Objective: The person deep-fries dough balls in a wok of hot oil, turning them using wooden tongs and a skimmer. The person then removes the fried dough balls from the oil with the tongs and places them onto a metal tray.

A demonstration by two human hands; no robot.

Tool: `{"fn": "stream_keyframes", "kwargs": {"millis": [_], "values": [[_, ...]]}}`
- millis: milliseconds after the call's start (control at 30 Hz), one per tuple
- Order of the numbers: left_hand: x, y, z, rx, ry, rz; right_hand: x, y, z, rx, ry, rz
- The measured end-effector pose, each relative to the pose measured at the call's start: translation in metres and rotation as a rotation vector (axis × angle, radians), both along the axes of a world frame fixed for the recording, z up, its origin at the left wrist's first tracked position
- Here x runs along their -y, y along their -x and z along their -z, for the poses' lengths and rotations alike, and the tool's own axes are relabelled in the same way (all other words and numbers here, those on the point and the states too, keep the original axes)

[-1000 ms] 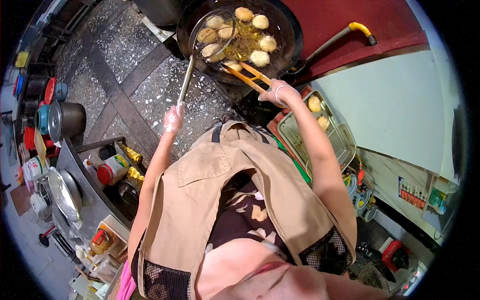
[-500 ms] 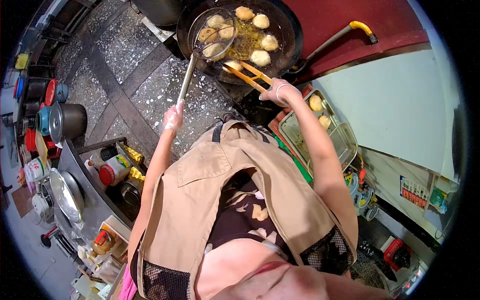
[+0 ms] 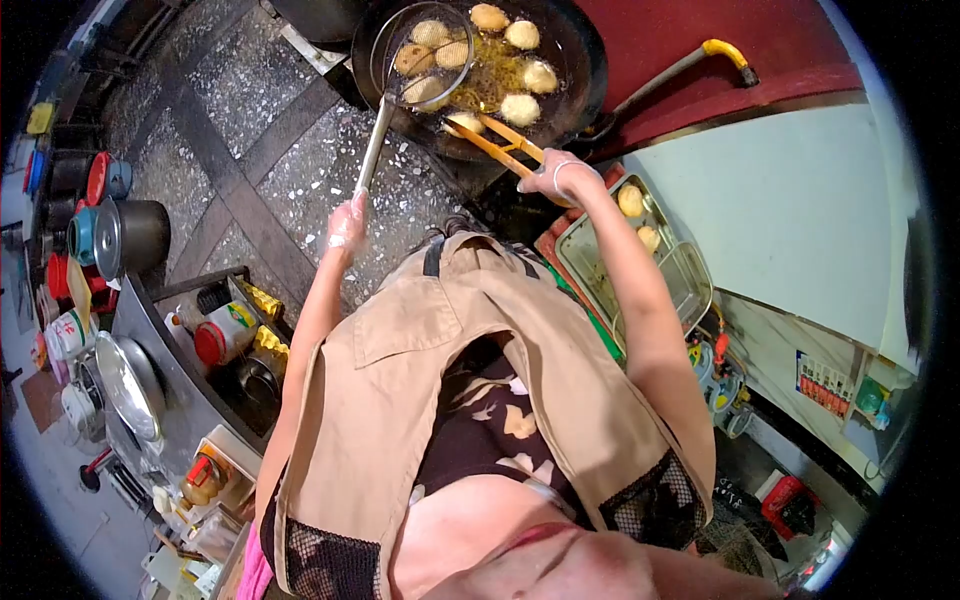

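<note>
My left hand (image 3: 348,222), in a clear glove, is closed around the handle of a wire mesh skimmer (image 3: 376,152). The skimmer's round mesh lies over the left side of a black wok (image 3: 590,85), with several fried dough balls (image 3: 425,88) seen at its mesh. My right hand (image 3: 562,178), also gloved, grips wooden tongs (image 3: 488,148). Their tips reach the wok's near edge, at a pale dough ball (image 3: 463,124); whether they pinch it I cannot tell. More golden dough balls (image 3: 520,108) float in bubbling oil on the right.
Right of me, a metal tray (image 3: 585,262) holds fried pieces (image 3: 631,200) and a wire rack (image 3: 683,285). A yellow-tipped pipe (image 3: 715,48) runs beside the wok. At left stand a counter with a steel basin (image 3: 130,385) and a large pot (image 3: 140,238).
The skimmer has shifted slightly left and up in view, and the dough balls by it have moved a little. Both hands keep their hold.
</note>
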State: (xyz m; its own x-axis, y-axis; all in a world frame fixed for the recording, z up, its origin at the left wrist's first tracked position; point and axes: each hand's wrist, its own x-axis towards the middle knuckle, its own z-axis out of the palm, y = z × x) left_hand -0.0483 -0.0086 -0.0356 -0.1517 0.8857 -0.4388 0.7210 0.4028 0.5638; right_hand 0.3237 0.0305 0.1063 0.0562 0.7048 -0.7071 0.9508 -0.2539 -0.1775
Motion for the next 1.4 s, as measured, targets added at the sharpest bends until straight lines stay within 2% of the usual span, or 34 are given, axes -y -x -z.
{"fn": "stream_keyframes", "kwargs": {"millis": [133,200,300,467,700,1167,1400], "values": [[0.000,0.001,-0.001,0.021,0.012,-0.009,0.000,0.001,-0.002,0.006,-0.017,0.006],[-0.001,0.002,-0.001,0.001,0.024,-0.003,-0.002,0.000,-0.002,-0.006,0.077,-0.011],[-0.002,0.001,-0.005,-0.002,0.046,-0.010,-0.001,0.002,0.001,0.016,-0.004,0.020],[-0.003,0.001,-0.009,0.023,0.088,-0.038,-0.010,0.007,0.000,0.012,0.024,0.013],[-0.005,0.001,-0.016,-0.059,0.074,0.021,-0.026,0.022,-0.013,-0.008,0.114,-0.018],[-0.003,-0.004,-0.026,-0.061,0.041,0.036,-0.035,0.031,-0.001,-0.033,0.070,-0.031],[-0.003,0.000,-0.014,-0.035,0.047,0.017,-0.034,0.029,0.003,-0.038,0.047,-0.044]]}}
